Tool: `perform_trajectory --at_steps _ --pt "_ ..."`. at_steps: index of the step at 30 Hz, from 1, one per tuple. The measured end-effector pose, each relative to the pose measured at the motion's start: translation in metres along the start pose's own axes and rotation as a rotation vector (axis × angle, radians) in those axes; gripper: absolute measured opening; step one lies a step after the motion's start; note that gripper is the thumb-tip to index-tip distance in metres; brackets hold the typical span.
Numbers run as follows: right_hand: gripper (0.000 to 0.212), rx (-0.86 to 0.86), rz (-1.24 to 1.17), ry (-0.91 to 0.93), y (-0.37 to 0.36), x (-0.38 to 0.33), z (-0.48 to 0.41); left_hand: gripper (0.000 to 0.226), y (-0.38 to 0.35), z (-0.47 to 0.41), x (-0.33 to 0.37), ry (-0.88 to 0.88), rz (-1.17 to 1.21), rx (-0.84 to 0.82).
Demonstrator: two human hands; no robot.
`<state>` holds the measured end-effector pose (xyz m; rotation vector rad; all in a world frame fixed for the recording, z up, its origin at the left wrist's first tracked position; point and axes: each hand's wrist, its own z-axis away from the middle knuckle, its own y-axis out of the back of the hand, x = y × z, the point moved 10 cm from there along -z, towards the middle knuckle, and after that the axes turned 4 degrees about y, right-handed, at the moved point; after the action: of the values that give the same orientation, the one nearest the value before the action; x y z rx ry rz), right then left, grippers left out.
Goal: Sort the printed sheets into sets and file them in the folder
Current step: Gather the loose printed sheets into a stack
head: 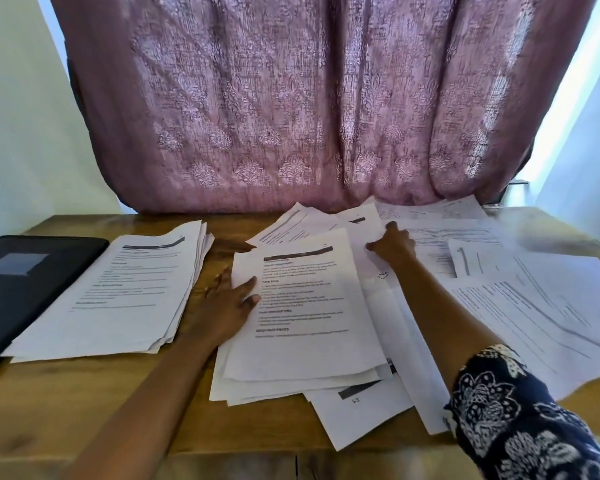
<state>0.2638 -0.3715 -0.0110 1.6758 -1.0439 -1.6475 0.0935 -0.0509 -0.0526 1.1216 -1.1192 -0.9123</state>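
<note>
The white printed sheets lie in three groups on the brown wooden counter. The centre pile of printed sheets is roughly squared, with stray pages poking out below and behind it. The left hand rests at its left edge with fingers spread and nearly straight, the thumb lying on the top page. The right hand reaches over to the far pages between this pile and the loose fan of overlapping sheets on the right. Its fingers bend down onto the paper, and I cannot tell whether they pinch a sheet. The print there is blurred. To the left sits a tidier stack of printed sheets, right against the flat black folder (closed, so its contents are hidden), which the frame's left edge cuts off. A dark floral sleeve covers the right arm. A pink patterned curtain hangs behind.
</note>
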Motion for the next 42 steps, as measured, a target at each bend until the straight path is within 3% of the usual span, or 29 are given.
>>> perform_trajectory --at_steps 2,4,7,9,12,15,17,21,24,27,31,33,35,38,40,42 --pt "0.06 -0.013 0.24 0.246 -0.008 -0.026 0.001 0.054 0.003 0.005 -0.006 -0.023 -0.044 0.037" --pt "0.054 -0.219 0.364 0.501 -0.033 -0.049 0.012 0.053 0.002 0.012 -0.015 -0.035 -0.055 0.05" --pt "0.073 -0.614 0.338 0.529 -0.065 -0.039 0.036 0.054 -0.001 0.022 -0.022 -0.027 -0.024 0.045" --pt "0.084 -0.673 0.391 0.516 -0.069 -0.029 0.045 0.053 -0.001 0.023 -0.02 -0.018 -0.008 0.049" --pt "0.079 -0.528 0.308 0.518 -0.057 -0.027 0.042 0.052 0.001 0.025 -0.016 -0.015 -0.006 0.056" --pt "0.037 -0.237 0.334 0.572 -0.031 -0.04 0.038 0.052 0.001 0.03 -0.011 -0.049 -0.034 0.036" --pt "0.023 -0.023 0.29 0.53 0.0 -0.045 0.035 0.051 -0.001 0.031 -0.009 -0.043 -0.042 0.0" --pt "0.022 0.353 0.15 0.491 0.083 -0.049 0.048 0.054 -0.003 0.03 -0.012 -0.025 -0.008 -0.013" --pt "0.023 0.463 0.095 0.628 0.124 -0.072 0.087 0.058 -0.003 0.028 -0.014 -0.005 0.015 -0.019" --pt "0.033 0.402 0.21 0.76 0.121 -0.101 0.147 0.057 0.0 0.028 -0.01 0.003 0.08 -0.006" --pt "0.04 0.063 0.453 0.763 0.04 -0.115 0.218 0.057 0.028 0.047 -0.015 0.159 0.649 0.158" --pt "0.059 -0.139 0.41 0.816 -0.001 -0.12 0.255 0.059 0.035 0.051 -0.02 0.183 0.806 0.228" --pt "0.072 -0.323 0.2 0.793 -0.021 -0.121 0.274 0.059 0.034 0.049 -0.019 0.141 0.884 0.209" --pt "0.065 -0.273 0.024 0.661 -0.004 -0.112 0.241 0.079 0.019 0.036 -0.018 0.106 0.79 0.082" --pt "0.052 -0.137 0.066 0.535 0.013 -0.086 0.184 0.085 0.009 0.03 -0.021 0.108 0.52 0.064" --pt "0.046 -0.056 0.145 0.383 0.026 -0.05 0.122 0.087 0.003 0.027 -0.02 0.069 0.402 0.065"
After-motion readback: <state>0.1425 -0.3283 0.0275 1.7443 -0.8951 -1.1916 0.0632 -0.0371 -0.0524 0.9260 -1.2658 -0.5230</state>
